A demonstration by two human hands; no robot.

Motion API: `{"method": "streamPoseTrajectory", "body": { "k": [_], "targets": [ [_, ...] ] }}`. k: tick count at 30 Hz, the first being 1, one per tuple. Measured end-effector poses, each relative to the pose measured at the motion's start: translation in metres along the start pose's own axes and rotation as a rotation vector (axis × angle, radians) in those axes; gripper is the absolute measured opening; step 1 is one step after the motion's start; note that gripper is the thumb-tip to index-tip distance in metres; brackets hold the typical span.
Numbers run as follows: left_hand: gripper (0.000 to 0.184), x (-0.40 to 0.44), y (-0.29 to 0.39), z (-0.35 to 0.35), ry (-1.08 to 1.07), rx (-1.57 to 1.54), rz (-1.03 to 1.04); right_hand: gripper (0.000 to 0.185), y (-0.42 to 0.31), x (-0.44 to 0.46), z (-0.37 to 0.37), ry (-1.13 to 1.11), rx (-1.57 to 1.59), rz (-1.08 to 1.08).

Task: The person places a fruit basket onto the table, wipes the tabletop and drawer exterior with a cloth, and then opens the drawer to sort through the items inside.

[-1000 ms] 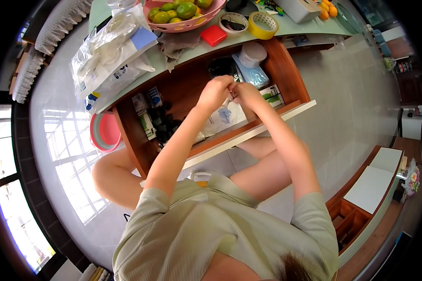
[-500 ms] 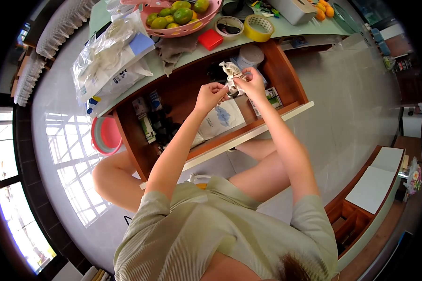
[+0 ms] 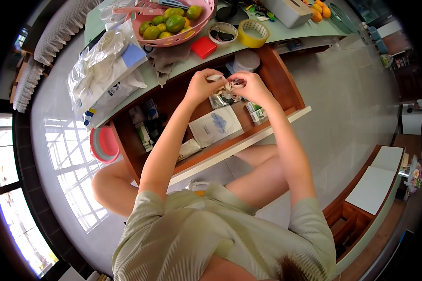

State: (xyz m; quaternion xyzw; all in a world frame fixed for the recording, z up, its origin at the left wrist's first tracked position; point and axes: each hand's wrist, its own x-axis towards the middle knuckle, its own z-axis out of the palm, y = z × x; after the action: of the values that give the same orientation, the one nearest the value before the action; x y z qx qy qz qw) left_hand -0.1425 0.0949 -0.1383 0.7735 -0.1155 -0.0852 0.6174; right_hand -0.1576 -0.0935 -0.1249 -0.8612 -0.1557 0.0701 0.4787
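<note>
My left hand (image 3: 201,87) and my right hand (image 3: 252,88) are close together over the open wooden drawer (image 3: 290,89). Between them hangs a small clear plastic bag (image 3: 224,100) with whitish and dark contents, which I cannot make out. Fingers of both hands are closed on its bunched top. Below the bag, a white packet with a blue print (image 3: 216,126) lies in the drawer. A green and white box (image 3: 256,113) sits beside it, under my right wrist. Behind my right hand stands a pale round container (image 3: 247,61).
On the glass-topped table are a pink basket (image 3: 173,41) of green citrus fruit, a red box (image 3: 203,47), a yellow tape roll (image 3: 253,33), a grey cloth (image 3: 166,63) and plastic bags (image 3: 103,65). A pink basin (image 3: 104,144) stands left of the drawer.
My left hand has moved up and my fingers have shifted to the bag's top. The bag now hangs lower, beneath both hands. The view has shifted slightly.
</note>
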Motion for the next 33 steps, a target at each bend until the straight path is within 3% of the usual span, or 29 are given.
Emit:
{"method": "streamPoseTrajectory", "body": {
  "k": [1, 4, 5, 12, 16, 19, 25, 29, 33],
  "targets": [
    [0.018, 0.004, 0.005, -0.003, -0.052, -0.157, -0.135, 0.025, 0.002, 0.002, -0.004, 0.036, 0.054, -0.035],
    [0.016, 0.014, 0.017, -0.001, 0.055, -0.282, -0.184, 0.023, -0.003, 0.009, -0.017, 0.156, 0.252, -0.103],
    [0.015, 0.018, 0.024, 0.001, 0.099, -0.306, -0.233, 0.027, -0.003, 0.012, -0.02, 0.189, 0.463, -0.1],
    [0.014, 0.068, 0.059, 0.026, 0.147, -0.369, 0.056, 0.024, 0.001, 0.04, -0.046, 0.668, 0.644, -0.21],
    [0.015, 0.099, 0.06, 0.04, 0.288, -0.227, 0.24, 0.03, 0.005, 0.049, -0.057, 0.733, 0.514, -0.175],
    [0.017, 0.115, 0.067, 0.049, 0.388, -0.147, 0.362, 0.035, 0.012, 0.056, -0.064, 0.841, 0.012, -0.256],
    [0.012, 0.14, 0.064, 0.065, 0.539, 0.174, 0.597, 0.05, 0.012, 0.061, -0.065, 0.779, -0.327, -0.316],
    [0.007, 0.144, 0.058, 0.079, 0.527, 0.217, 0.534, 0.05, 0.021, 0.059, -0.059, 0.658, -0.424, -0.237],
    [0.01, 0.148, 0.054, 0.081, 0.463, 0.473, 0.578, 0.043, 0.028, 0.058, -0.058, 0.642, -0.572, -0.17]
  ]
}}
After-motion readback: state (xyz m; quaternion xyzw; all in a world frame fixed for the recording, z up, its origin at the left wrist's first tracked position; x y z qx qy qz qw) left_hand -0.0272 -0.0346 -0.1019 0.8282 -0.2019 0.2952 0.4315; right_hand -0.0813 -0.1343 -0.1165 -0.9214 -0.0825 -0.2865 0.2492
